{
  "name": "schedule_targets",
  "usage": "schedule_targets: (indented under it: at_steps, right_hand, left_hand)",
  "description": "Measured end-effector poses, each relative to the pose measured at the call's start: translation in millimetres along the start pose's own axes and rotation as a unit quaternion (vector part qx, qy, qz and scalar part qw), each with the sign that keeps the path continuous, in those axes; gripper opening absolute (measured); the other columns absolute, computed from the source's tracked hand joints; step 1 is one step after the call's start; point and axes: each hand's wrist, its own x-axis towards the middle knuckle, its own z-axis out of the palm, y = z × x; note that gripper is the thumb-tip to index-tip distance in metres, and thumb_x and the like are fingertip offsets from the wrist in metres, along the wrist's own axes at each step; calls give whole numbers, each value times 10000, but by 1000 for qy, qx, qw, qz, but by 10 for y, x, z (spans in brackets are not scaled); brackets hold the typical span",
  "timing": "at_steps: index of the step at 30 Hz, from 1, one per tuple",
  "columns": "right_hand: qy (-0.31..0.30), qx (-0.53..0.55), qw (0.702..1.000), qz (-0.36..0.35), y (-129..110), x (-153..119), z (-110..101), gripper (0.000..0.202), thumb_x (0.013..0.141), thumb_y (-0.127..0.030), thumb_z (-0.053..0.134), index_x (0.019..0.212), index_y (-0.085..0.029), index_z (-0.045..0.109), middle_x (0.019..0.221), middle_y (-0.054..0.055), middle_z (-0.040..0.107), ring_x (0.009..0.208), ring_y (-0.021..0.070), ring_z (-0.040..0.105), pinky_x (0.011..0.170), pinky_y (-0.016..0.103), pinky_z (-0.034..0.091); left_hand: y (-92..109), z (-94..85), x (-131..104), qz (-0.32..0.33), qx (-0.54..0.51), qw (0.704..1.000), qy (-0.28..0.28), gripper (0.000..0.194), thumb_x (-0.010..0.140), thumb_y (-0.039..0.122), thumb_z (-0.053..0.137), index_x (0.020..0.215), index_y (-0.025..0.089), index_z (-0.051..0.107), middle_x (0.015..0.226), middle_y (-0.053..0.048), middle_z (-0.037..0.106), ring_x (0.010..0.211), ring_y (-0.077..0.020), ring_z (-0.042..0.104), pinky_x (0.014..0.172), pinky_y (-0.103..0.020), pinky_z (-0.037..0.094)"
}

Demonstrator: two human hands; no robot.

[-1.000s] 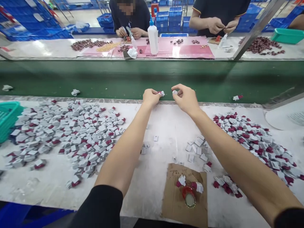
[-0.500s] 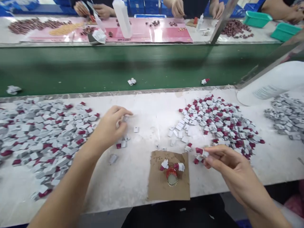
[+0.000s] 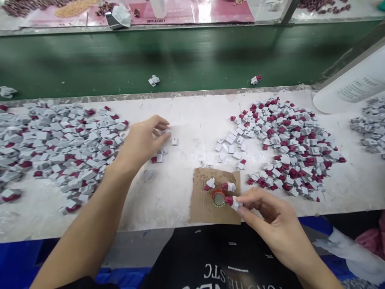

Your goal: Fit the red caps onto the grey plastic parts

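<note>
My right hand (image 3: 270, 220) pinches a small white-and-dark-red plastic piece (image 3: 235, 203) between thumb and forefinger. Its red end is close beside a red bottle cap (image 3: 218, 198), which lies with its open side up on a square of brown cardboard (image 3: 200, 212). Two similar pieces rest on the cardboard behind the cap, one of them a white-and-red piece (image 3: 230, 187). My left hand (image 3: 146, 140) is over the table to the left, thumb and fingers closing on a small grey plastic piece (image 3: 166, 131). A loose grey block (image 3: 175, 141) lies just right of those fingertips.
A wide heap of grey and red pieces (image 3: 69, 148) spreads at the left. Another heap of white-and-red pieces (image 3: 288, 140) lies at the right, near a white bottle (image 3: 349, 86). Beyond the green strip (image 3: 192, 60) is another bench with a pink mat (image 3: 195, 14).
My right hand has moved left and toward me, from the right heap's edge to the cap, carrying the piece. The left hand stays near the same loose pieces. The view has tilted down.
</note>
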Motion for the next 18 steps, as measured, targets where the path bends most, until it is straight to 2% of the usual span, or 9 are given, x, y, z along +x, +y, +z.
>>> schedule_targets:
  at_steps: [4,8,11,15,18]
  right_hand:
    - [-23,-41,999,-12,3,2,105,132,1044,-421,781,1007,-320,857,912,32,773,827,240,729,755,368,612]
    - [-22,-59,997,-34,-19,23,130,139,1060,-410,762,990,-320,842,867,24,737,802,241,707,743,374,602]
    - [-25,-57,997,-41,-5,7,118,147,1074,-429,758,1011,-326,842,905,32,748,833,247,706,762,379,599]
    - [-38,-69,996,-29,44,-9,102,169,1085,-447,749,1018,-318,836,928,41,754,856,250,706,779,382,589]
    - [-34,-70,997,-24,52,0,97,153,1080,-442,759,1025,-324,840,910,32,735,855,242,697,781,373,582]
  left_hand:
    - [133,150,-85,54,-36,998,-13,147,949,258,736,1094,274,752,1090,-75,854,948,-296,789,922,-426,620]
    - [325,212,-242,97,-49,994,-12,168,1019,227,650,1161,263,732,1198,-87,840,1048,-285,792,979,-427,623]
    - [443,205,-406,100,-68,993,-12,189,1030,213,645,1206,250,705,1224,-91,822,984,-247,784,873,-380,636]
    - [521,221,-602,79,-70,994,-19,186,982,173,718,1149,247,683,953,-30,788,740,-187,698,712,-327,586]
    - [511,273,-677,80,-64,994,-42,128,973,119,697,1026,235,695,827,-10,727,717,-187,676,701,-330,560]
